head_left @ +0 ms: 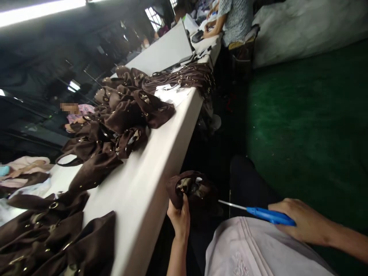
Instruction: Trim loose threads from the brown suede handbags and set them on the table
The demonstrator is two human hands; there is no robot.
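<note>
My left hand [180, 214] is closed on the rim of a dark brown handbag [174, 184], held beside the table edge over my lap. The bag's mouth faces up, showing a tan lining and something whitish inside; its lower part is lost in shadow. In my right hand [299, 218] is a blue-handled tool [270, 215] with a thin, straight metal shaft. The shaft points left toward the bag, its tip a little short of the bag's side. My right fingers are wrapped round the handle's rear end.
A long white table [138, 195] runs away on my left. Piled brown bags [123, 111] cover its far side, with more bags [57, 234] nearer me. Brown straps [186, 76] lie farther along. Co-workers [237, 19] are around the table. Green floor [310, 115] and a large whitish sack [301, 30] are at right.
</note>
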